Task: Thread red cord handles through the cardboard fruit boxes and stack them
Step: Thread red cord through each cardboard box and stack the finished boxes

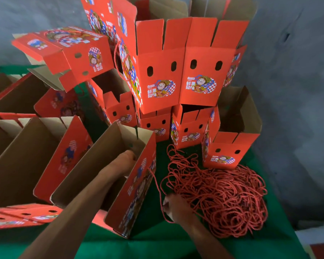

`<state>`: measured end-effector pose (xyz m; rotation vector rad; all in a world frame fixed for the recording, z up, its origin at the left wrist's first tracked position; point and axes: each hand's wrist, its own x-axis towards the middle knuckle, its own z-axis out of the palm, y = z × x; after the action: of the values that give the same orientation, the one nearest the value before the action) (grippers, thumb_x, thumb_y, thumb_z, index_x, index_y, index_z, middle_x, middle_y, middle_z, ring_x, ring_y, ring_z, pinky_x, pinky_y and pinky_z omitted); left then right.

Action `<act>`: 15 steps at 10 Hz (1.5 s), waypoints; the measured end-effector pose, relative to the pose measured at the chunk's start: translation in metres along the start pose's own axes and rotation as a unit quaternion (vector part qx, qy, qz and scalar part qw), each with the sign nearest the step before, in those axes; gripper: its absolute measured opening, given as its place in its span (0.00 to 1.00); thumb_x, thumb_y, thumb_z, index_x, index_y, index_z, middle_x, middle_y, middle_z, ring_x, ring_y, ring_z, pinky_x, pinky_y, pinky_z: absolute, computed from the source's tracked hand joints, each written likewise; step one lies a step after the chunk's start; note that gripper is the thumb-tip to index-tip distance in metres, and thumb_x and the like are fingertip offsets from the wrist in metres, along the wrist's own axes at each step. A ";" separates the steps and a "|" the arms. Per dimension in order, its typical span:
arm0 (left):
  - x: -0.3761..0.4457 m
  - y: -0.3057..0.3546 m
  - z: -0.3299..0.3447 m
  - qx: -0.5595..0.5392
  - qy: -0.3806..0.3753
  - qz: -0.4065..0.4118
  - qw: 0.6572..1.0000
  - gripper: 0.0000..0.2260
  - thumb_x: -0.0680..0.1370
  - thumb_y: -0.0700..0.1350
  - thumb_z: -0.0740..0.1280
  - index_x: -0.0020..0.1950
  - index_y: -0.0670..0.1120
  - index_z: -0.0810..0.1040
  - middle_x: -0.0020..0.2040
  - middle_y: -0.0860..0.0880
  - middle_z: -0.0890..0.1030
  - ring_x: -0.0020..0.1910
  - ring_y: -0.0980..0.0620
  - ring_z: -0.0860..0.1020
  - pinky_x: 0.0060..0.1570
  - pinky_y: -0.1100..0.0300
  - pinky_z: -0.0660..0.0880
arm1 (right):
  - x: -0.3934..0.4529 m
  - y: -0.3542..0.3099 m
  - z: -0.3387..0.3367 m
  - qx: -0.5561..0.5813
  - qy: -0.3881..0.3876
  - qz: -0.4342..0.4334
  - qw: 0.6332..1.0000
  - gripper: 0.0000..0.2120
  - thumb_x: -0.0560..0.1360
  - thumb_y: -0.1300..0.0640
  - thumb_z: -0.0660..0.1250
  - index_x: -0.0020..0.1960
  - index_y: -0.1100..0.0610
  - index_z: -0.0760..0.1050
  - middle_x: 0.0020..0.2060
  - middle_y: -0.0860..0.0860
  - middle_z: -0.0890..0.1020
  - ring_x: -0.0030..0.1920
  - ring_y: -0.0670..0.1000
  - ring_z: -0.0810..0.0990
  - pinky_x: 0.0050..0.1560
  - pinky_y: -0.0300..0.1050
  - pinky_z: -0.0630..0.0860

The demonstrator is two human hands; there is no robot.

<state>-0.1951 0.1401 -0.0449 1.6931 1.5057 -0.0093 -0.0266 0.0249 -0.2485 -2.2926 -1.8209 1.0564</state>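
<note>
The left hand (128, 161) is reaching down inside an open red cardboard fruit box (135, 184) that is lying tilted near the front of the table (157, 245), its brown inside facing up. The fingers of that hand are sitting against the inner wall near the box's far end, close to a small punched hole; whether they are holding anything there cannot be told, since the blur hides them. The right hand (173, 207) is resting just beside the box on its outer side, its fingers curling round a single red cord (156, 184) that is running up from the hand to the printed outer face of the box. Just right of that hand a big loose heap of red cords (219, 199) is lying on the green cloth covering the table (the strands are tangled and too many to tell apart).

Behind the heap, a stack of assembled fruit boxes (181, 77) is rising in several tiers, flaps standing up, each front showing two oval holes and a cartoon print. One box (67, 51) at the upper left is sitting tipped on its side. To the left, more open boxes (26, 156) are lying side by side with their brown interiors showing. A grey wall (297, 71) is standing behind everything.
</note>
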 end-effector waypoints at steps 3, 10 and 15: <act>-0.035 -0.022 -0.021 -0.171 -0.208 -0.013 0.963 0.27 0.69 0.80 0.59 0.59 0.67 0.77 0.55 0.57 0.85 0.55 0.53 0.84 0.43 0.54 0.83 | -0.013 -0.021 -0.043 0.159 0.164 -0.073 0.971 0.07 0.83 0.52 0.67 0.52 0.55 0.81 0.42 0.48 0.86 0.39 0.45 0.83 0.40 0.42 0.80; -0.028 -0.051 -0.007 -0.290 -0.101 -0.046 0.951 0.22 0.76 0.69 0.59 0.61 0.56 0.76 0.47 0.54 0.87 0.44 0.55 0.86 0.34 0.60 0.79 | -0.033 -0.055 -0.050 0.289 0.156 -0.182 0.927 0.06 0.81 0.53 0.69 0.53 0.53 0.83 0.48 0.41 0.85 0.47 0.39 0.83 0.46 0.32 0.79; -0.019 -0.041 0.012 -0.202 -0.192 0.015 0.960 0.21 0.81 0.61 0.61 0.62 0.47 0.81 0.55 0.43 0.86 0.55 0.47 0.85 0.59 0.48 0.80 | -0.042 -0.046 -0.065 0.272 0.094 -0.202 0.936 0.06 0.82 0.55 0.69 0.50 0.56 0.83 0.46 0.46 0.86 0.43 0.42 0.83 0.44 0.34 0.78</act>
<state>-0.2282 0.1139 -0.0661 1.2949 1.1024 -0.0120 -0.0359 0.0271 -0.1592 -1.5630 -1.5711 1.0545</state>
